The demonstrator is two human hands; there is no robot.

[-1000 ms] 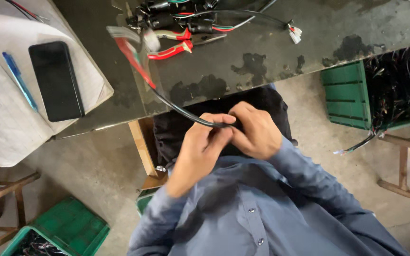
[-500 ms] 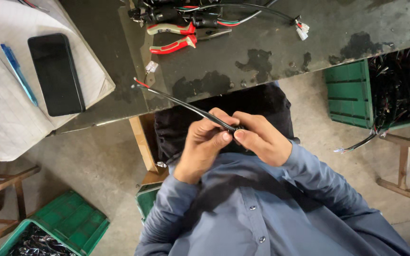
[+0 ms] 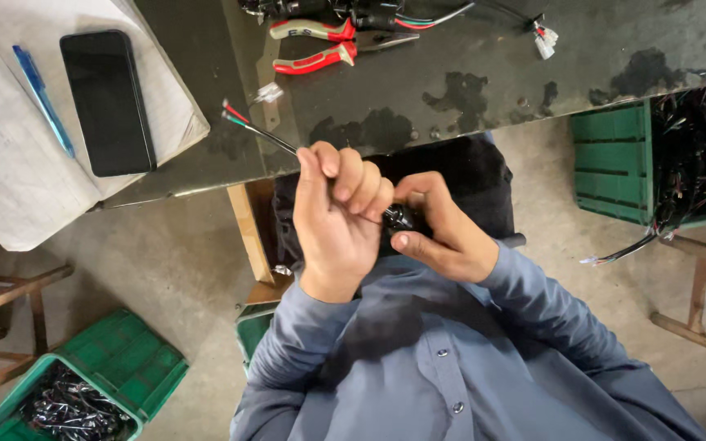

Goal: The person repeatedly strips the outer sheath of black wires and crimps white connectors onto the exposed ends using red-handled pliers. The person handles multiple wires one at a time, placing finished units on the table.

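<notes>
From the head camera, looking straight down, the left hand (image 3: 338,220) is curled into a closed grip around a black cable (image 3: 275,140), fingers folded over it and the thumb side facing the worktop (image 3: 484,73). The cable runs up and to the left out of the fist, ending in short red and green wire tips (image 3: 230,113) that hang just over the worktop's near edge. The right hand (image 3: 443,233) meets the left in front of the chest, its fingers wrapped and its thumb pressed along a small black part (image 3: 399,218) at the cable's lower end; what that part is cannot be told, since both hands cover most of it. Both hands are held above the lap, clear of the worktop, and the blue shirt sleeves (image 3: 533,302) reach down toward the bottom of the picture.

On the dark, stained worktop lie red-handled pliers (image 3: 314,45) near the far edge, with a bundle of wires and a white connector (image 3: 545,39) to their right. At the left, a black phone (image 3: 108,102) and a blue pen (image 3: 42,98) rest on white paper (image 3: 10,180). Green crates (image 3: 614,159) holding black cables stand on the floor at right and lower left.
</notes>
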